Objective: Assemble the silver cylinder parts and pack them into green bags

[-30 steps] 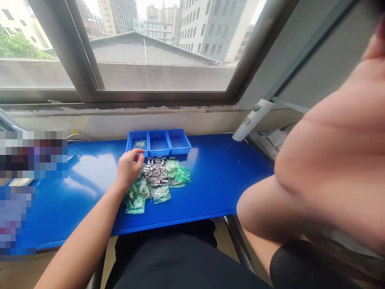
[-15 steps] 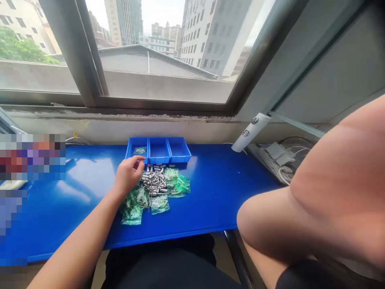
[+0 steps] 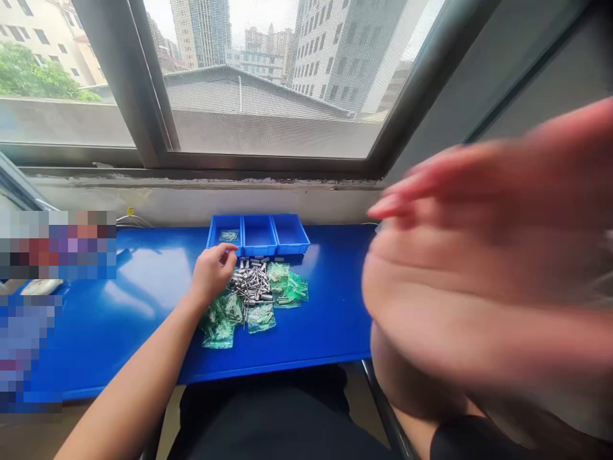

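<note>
My left hand [image 3: 214,271] is over the table at the front of the left compartment of a blue divided bin [image 3: 258,250]. Its thumb and fingers are closed in a pinch; what they hold, if anything, I cannot make out. Just right of it lies a pile of small silver metal pins [image 3: 256,281]. Around the pile are greenish clear bags of pins: one bag [image 3: 220,332] below my left hand, another bag [image 3: 261,318] at the front, and a brighter bag [image 3: 294,291] on the right. My right hand [image 3: 479,198] is raised close to the camera, smeared by motion.
A clear bag of parts [image 3: 229,236] lies in the bin's left compartment. The blue table [image 3: 330,319] runs along the wall under a window [image 3: 268,137]. A bare knee [image 3: 407,364] is beside the table's front edge. At the far left, an area is pixelated.
My right hand has come into view at the right, in front of the knee, and now hides the white flask. The view has shifted slightly; my left hand keeps its place by the bin.
</note>
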Demonstrator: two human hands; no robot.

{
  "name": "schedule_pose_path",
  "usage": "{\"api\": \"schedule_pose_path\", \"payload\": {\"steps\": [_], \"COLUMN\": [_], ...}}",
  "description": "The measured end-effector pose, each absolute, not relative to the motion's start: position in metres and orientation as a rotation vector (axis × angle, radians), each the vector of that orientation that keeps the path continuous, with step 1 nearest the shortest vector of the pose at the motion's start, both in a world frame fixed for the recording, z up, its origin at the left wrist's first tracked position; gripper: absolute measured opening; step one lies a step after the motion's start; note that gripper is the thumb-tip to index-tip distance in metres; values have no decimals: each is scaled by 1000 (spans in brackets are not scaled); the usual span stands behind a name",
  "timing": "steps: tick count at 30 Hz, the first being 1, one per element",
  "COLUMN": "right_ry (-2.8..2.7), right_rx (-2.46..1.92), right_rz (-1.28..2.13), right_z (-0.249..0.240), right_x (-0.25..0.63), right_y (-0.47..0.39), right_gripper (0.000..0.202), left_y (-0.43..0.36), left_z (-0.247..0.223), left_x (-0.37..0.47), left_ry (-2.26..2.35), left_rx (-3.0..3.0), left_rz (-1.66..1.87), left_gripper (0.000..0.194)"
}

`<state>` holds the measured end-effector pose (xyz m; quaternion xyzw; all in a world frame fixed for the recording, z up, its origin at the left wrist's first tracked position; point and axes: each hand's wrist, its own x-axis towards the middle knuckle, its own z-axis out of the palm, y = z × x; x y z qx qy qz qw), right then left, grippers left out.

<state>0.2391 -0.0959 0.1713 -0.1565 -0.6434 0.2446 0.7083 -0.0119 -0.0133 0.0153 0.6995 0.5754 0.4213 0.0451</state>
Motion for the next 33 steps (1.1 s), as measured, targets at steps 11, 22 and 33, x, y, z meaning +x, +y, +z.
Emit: {"api": "schedule_pose_path", "payload": {"steps": [11, 22, 33], "right_ry": [-2494, -2732, -2649], "right_rx": [-662, -431, -345], "right_rz": [939, 421, 431], "right_z": [60, 25, 16], "right_x": [213, 174, 168], "right_y": [-7, -36, -39], "right_gripper": [19, 57, 17], "left_y": [-12, -12, -11], "left_z": [17, 16, 16], "left_x": [-10, -9, -10], "left_ry": [1779, 1755, 1718], "left_rx": [2039, 2033, 2042], "left_rz": [1272, 1287, 1302], "left_gripper": [27, 28, 24]}}
